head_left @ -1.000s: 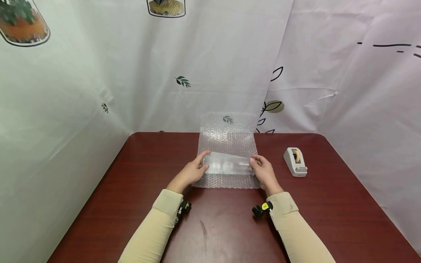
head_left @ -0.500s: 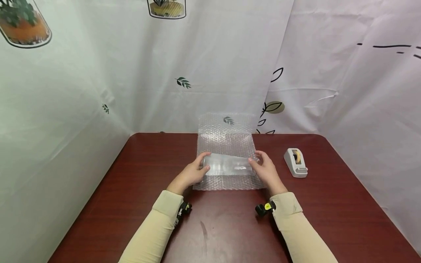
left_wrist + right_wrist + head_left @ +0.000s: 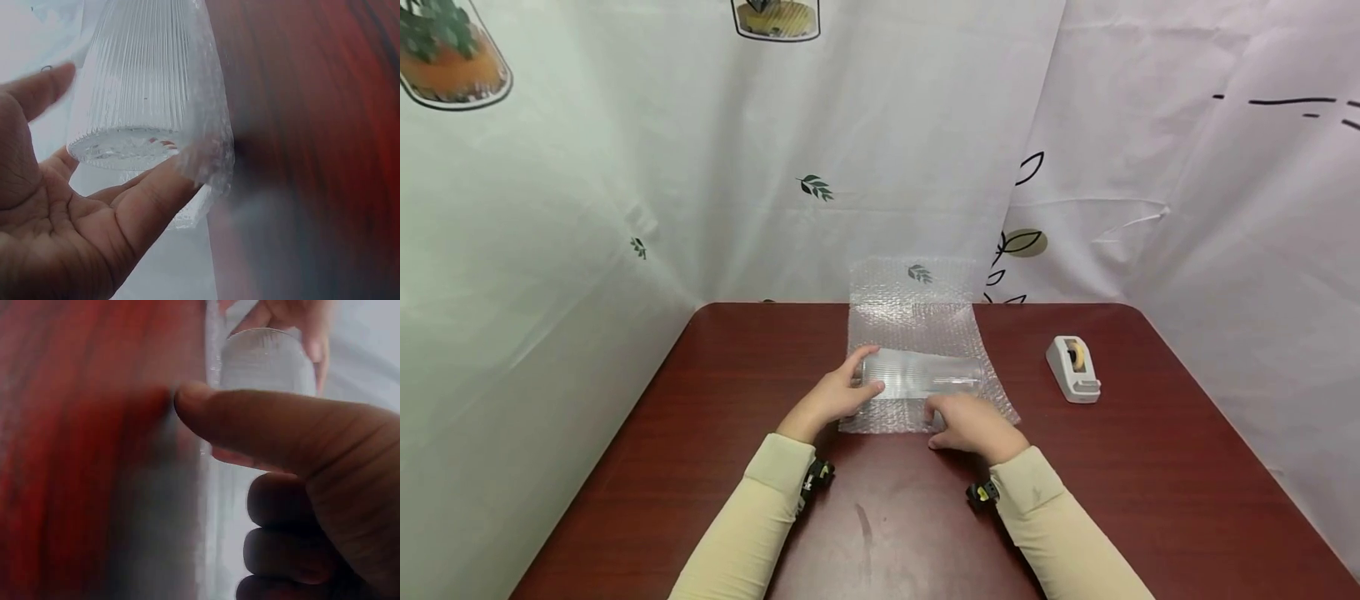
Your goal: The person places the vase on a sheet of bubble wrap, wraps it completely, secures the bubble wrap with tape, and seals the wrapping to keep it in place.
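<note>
A clear ribbed glass (image 3: 925, 373) lies on its side on a sheet of bubble wrap (image 3: 917, 329), whose far end stands against the backdrop. My left hand (image 3: 827, 402) grips loosely round the glass's left end. In the left wrist view the thumb lies near its side, and one fingertip is behind the bubble wrap edge (image 3: 206, 125). My right hand (image 3: 973, 423) is at the near edge of the wrap, thumb and index finger apart. In the right wrist view the thumb (image 3: 250, 422) reaches to that edge, with the other fingers bent.
A white tape dispenser (image 3: 1073, 371) with a roll of tape stands at the right on the dark red table (image 3: 737, 367). White printed cloth (image 3: 887, 125) hangs behind and at both sides. Dark wrist cameras (image 3: 816, 479) are strapped on both wrists.
My right hand has let go of the glass's right end and moved nearer and leftward to the wrap's front edge. The left hand and the glass have hardly moved.
</note>
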`<state>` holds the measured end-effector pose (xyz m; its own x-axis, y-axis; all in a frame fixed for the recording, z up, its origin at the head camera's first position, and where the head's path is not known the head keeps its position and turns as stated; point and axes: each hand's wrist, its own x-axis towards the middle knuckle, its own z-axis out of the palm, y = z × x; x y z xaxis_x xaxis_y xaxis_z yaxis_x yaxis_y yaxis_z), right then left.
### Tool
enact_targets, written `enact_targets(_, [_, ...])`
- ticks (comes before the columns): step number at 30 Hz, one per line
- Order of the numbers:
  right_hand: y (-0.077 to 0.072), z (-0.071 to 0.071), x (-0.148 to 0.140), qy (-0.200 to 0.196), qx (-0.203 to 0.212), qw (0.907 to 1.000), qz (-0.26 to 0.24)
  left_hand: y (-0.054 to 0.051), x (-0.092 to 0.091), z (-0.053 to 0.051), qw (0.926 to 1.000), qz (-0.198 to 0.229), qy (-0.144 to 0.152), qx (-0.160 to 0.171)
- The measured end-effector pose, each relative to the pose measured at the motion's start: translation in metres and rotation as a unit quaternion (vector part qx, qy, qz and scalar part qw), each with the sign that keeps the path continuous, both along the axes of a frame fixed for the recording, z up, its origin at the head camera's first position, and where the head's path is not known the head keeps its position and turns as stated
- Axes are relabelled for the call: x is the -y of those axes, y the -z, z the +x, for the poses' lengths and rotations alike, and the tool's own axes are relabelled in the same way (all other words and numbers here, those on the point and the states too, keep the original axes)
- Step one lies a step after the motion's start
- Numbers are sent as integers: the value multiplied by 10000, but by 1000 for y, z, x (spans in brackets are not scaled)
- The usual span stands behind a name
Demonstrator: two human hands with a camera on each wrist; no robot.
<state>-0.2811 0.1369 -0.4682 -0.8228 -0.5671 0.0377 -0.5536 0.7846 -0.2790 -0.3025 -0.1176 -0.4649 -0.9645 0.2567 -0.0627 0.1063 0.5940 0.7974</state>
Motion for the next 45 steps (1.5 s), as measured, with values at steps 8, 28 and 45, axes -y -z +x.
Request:
enact_targets(8, [7,-1,1,-19,-870,9962,47,-3,4,1,9994,57,328,118])
enact_targets(28, [3,-6,-4,223,-1894,9804,-502,-5,13,0,9937,291,1056,220])
enact_targets(45, [3,-9,-5,560,-2299,9692,-678,3,16,-8,9968,-103,748,-246])
